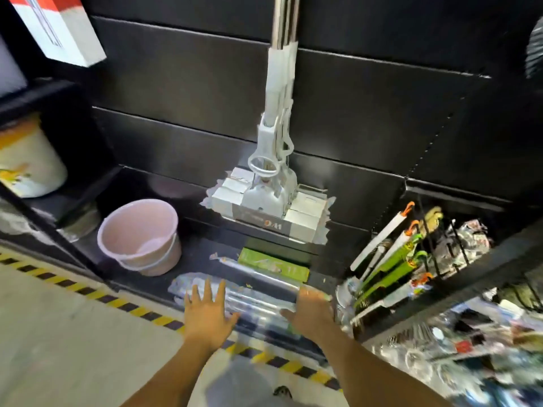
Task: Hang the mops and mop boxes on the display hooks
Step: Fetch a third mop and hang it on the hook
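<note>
White sponge mops (271,183) hang against the black display panel, their wrapped heads just above the bottom shelf. Plastic-wrapped mops (258,295) lie flat along the front of that shelf, with a green mop box (273,265) behind them. My left hand (207,309) hovers over the left end of the wrapped mops, fingers spread and straight. My right hand (311,309) is at their right end, fingers reaching down toward the wrapping; blur hides whether it touches. A red and white box (58,27) hangs at the top left.
A stack of pink buckets (141,236) stands on the bottom shelf at the left. A white bucket (26,160) sits on the left shelving. Green and white tools (390,259) hang on hooks at the right. Yellow-black tape (123,304) edges the floor.
</note>
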Demonstrator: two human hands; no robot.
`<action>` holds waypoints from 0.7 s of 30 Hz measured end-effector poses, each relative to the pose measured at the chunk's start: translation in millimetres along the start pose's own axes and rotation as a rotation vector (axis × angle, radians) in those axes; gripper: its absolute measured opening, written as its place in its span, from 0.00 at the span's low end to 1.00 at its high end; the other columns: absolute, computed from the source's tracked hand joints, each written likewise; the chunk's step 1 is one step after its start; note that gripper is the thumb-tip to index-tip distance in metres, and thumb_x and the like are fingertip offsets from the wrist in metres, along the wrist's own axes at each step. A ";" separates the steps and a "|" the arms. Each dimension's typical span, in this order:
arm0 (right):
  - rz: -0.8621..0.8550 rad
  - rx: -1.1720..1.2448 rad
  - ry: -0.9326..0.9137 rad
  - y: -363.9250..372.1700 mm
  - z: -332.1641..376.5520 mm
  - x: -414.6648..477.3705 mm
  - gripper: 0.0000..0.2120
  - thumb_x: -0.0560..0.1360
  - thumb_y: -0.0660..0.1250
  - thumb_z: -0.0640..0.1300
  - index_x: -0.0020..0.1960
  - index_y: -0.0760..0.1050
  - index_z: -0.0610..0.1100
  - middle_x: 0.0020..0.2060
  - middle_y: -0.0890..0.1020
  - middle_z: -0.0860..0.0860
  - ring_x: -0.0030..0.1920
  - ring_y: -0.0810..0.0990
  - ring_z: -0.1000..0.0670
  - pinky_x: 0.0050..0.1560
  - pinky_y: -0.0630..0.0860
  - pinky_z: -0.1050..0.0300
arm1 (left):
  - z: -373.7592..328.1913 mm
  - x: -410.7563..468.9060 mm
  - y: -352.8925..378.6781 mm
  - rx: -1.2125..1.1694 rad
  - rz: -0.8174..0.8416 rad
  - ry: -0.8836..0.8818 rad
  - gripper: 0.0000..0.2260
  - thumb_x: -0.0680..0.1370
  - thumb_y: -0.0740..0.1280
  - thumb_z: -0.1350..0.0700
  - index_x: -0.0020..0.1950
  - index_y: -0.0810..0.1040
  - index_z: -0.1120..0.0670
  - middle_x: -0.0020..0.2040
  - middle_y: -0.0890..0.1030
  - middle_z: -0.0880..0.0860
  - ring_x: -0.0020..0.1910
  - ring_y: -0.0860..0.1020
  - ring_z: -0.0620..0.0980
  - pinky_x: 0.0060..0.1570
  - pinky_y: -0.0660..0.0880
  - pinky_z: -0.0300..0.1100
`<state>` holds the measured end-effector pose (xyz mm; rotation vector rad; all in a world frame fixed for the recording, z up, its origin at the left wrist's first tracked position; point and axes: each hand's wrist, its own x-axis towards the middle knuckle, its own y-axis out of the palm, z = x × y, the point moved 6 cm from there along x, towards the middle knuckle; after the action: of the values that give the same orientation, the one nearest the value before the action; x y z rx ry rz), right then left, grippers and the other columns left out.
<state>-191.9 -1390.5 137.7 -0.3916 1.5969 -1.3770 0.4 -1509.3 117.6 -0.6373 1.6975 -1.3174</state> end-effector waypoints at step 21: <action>0.236 -0.041 -0.214 185.6 210.8 -136.0 0.40 0.78 0.60 0.64 0.78 0.52 0.39 0.74 0.62 0.39 0.75 0.60 0.38 0.71 0.63 0.45 | 240.8 -247.5 128.4 -0.167 0.142 -0.506 0.36 0.79 0.51 0.33 0.80 0.45 0.51 0.80 0.48 0.61 0.78 0.49 0.63 0.74 0.49 0.58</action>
<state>106.0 -1353.8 52.4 -0.3498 1.4464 -1.0876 344.2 -1389.4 61.4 -0.8479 1.4095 -0.8296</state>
